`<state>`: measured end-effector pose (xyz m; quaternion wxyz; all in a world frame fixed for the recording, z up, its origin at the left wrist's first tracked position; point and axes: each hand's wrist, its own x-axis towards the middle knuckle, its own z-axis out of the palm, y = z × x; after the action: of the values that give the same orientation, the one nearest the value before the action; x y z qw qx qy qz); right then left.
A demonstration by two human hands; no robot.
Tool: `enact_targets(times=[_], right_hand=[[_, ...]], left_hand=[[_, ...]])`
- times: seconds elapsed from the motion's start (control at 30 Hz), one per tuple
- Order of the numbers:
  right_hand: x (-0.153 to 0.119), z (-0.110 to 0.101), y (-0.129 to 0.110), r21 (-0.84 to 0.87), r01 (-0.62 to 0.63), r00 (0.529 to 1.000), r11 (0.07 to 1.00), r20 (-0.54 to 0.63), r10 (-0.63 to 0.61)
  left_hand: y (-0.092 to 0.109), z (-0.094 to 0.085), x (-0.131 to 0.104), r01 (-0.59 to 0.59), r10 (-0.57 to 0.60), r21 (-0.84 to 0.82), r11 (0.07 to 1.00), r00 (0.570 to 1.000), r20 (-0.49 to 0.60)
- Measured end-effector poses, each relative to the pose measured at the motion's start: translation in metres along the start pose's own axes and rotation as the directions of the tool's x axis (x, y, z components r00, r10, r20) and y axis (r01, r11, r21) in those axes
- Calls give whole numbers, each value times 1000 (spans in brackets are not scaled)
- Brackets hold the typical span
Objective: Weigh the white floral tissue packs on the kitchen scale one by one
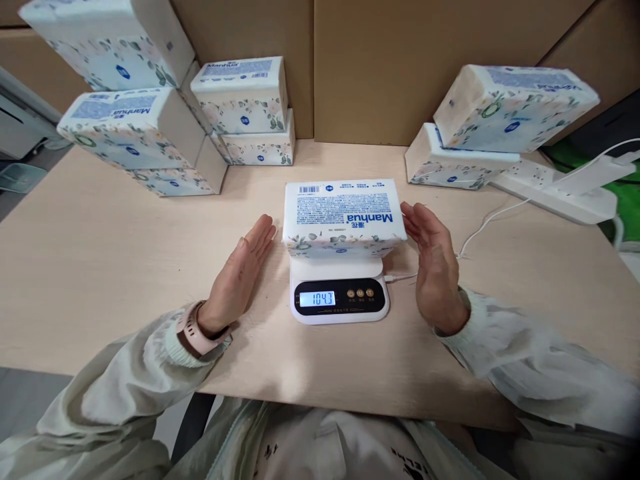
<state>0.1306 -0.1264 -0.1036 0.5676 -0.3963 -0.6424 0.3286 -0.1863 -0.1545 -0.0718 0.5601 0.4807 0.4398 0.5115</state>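
Observation:
A white pack of tissues [345, 213] with blue print and a floral edge rests on a white digital kitchen scale [340, 300]. The scale's lit display reads about 104.3. To the left of the pack, my left hand [235, 277] stands on edge with fingers stretched out, a little apart from it. My right hand [434, 260] is open at the pack's right side, its fingertips very close; whether they touch it I cannot tell. Neither hand holds anything.
Stacked tissue packs stand at the back left [130, 130], behind them [240, 97], and at the back right [515, 110]. A white power strip [555, 187] lies at the right, and a white cable [490, 217] crosses the table. Cardboard [425, 73] walls the back.

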Motion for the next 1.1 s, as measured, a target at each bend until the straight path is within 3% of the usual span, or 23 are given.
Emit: enact_targets(times=[1.1], right_hand=[[-1, 0, -2, 25, -3, 1000, 1000, -15, 4]], left_hand=[[1, -1, -1, -55, 55, 8, 998, 998, -35]])
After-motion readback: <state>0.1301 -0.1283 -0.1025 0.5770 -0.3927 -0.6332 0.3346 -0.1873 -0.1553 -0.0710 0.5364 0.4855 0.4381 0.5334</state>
